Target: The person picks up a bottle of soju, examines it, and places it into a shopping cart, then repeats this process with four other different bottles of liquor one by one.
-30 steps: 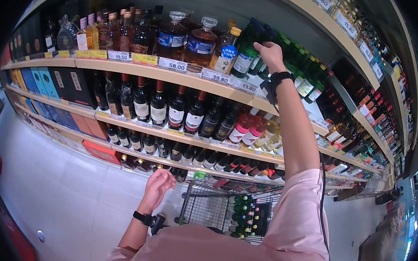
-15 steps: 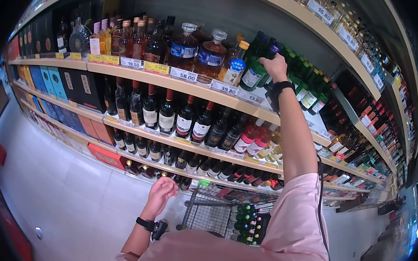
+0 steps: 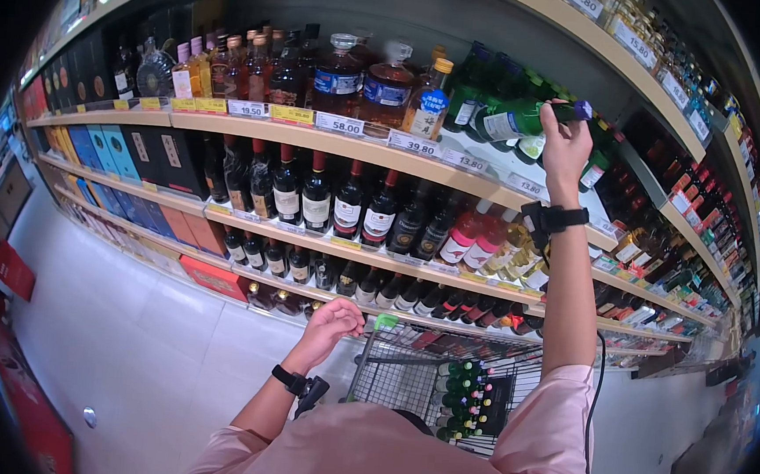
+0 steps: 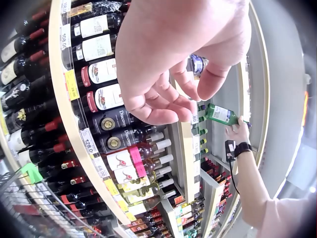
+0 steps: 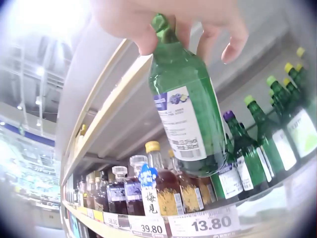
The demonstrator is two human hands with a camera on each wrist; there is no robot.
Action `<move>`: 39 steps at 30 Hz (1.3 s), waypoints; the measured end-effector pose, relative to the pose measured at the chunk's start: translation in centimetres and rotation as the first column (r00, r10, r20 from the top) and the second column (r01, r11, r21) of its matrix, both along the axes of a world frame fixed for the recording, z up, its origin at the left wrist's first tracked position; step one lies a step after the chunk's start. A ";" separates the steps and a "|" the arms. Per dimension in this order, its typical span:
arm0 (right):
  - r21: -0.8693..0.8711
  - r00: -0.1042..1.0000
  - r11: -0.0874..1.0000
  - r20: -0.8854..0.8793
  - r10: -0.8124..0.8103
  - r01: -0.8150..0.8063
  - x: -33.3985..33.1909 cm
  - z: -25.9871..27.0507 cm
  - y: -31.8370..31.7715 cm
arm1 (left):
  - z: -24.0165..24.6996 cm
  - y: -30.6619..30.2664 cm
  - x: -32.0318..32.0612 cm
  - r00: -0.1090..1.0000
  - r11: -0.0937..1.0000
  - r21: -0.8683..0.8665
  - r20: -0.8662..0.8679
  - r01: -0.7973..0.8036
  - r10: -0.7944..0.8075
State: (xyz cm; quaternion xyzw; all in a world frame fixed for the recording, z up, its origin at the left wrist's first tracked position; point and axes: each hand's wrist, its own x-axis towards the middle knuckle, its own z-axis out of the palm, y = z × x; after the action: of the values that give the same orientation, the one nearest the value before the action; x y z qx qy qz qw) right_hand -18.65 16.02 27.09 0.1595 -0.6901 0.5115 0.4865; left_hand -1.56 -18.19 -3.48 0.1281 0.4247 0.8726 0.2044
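My right hand [image 3: 566,160] grips a green glass bottle [image 3: 504,125] by its neck, just below the purple cap. The bottle lies tilted nearly sideways in the head view, its base to the left. In the right wrist view, the held bottle [image 5: 185,114] shows a white label with blue fruit and overlaps the shelf's front row. Behind it stand more green bottles [image 5: 265,144] with purple, green and yellow caps. Low in front of my body, my left hand [image 3: 329,329] hangs loosely curled and holds nothing; the left wrist view shows its fingers [image 4: 156,101] bent, without anything between them.
Below my hands stands a wire shopping cart [image 3: 394,383] with several green bottles [image 3: 466,397] lying in it. Amber bottles [image 3: 389,83] fill the same shelf to the left. Wine bottles [image 3: 347,204] line the shelf below. A priced shelf edge [image 3: 464,162] runs under the green bottles.
My right hand has drawn a green bottle up from the row and tipped it sideways, moving right and back with it. The left hand stays loosely curled, slightly further right in view.
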 end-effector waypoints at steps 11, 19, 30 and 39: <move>-0.126 0.922 0.986 0.358 0.150 -0.111 15.5 -6.8 0.6 | 2.8 5.8 -1.7 0.988 0.988 -0.060 -0.046 0.142 -0.145; -0.190 0.758 0.975 0.617 0.211 -0.117 18.0 -12.3 0.7 | 7.3 12.8 -1.7 0.903 0.897 0.108 -0.054 0.429 -0.425; -0.399 0.497 0.910 0.770 0.401 -0.116 18.6 -14.1 4.3 | 6.2 16.2 0.9 0.944 0.945 -0.061 -0.064 0.321 -0.325; -0.601 0.509 0.710 0.509 0.694 -0.367 18.9 -15.3 4.7 | 7.0 15.2 1.0 0.857 0.823 0.290 0.016 0.489 -0.515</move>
State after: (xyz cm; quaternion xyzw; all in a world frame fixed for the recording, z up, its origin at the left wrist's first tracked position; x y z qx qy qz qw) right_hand 0.26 20.74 11.77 0.0521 -0.6074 0.7925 0.0185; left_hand -0.54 -3.01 3.55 0.2214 0.2404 0.8432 0.4269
